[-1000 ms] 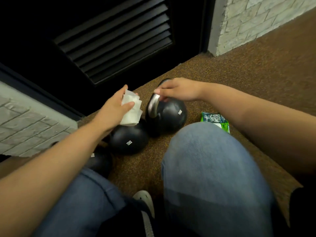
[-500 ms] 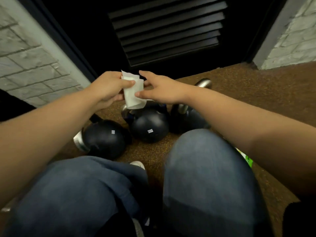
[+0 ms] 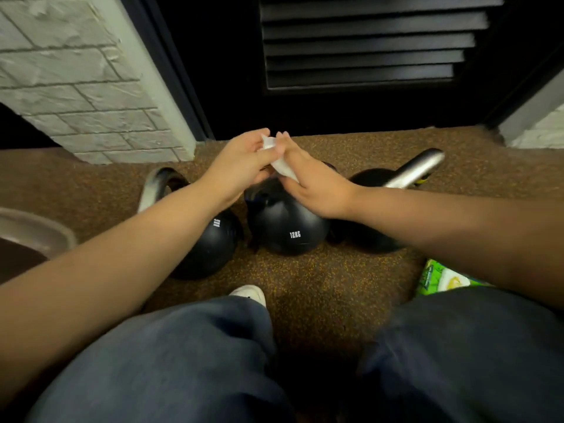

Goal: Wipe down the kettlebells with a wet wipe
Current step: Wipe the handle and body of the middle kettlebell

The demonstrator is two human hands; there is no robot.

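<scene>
Three black kettlebells stand in a row on the brown floor. The middle kettlebell [image 3: 287,227] is marked 12KG. The left kettlebell [image 3: 210,242] has a silver handle behind my left forearm. The right kettlebell [image 3: 369,178] lies tilted, its silver handle pointing up to the right. Above the middle one, my left hand [image 3: 241,163] and my right hand [image 3: 311,181] meet and both pinch a folded white wet wipe [image 3: 279,161]. Most of the wipe is hidden between my fingers.
A green wet-wipe pack [image 3: 439,279] lies on the floor under my right forearm. A black louvred door [image 3: 360,47] stands behind, with white brick walls [image 3: 70,87] on both sides. A grey round rim [image 3: 36,227] is at the left edge. My knees and a white shoe [image 3: 248,293] fill the foreground.
My right hand left the right kettlebell's handle and joined my left hand on the wipe. Both hands folded it smaller. The view swung left and centred on the kettlebells.
</scene>
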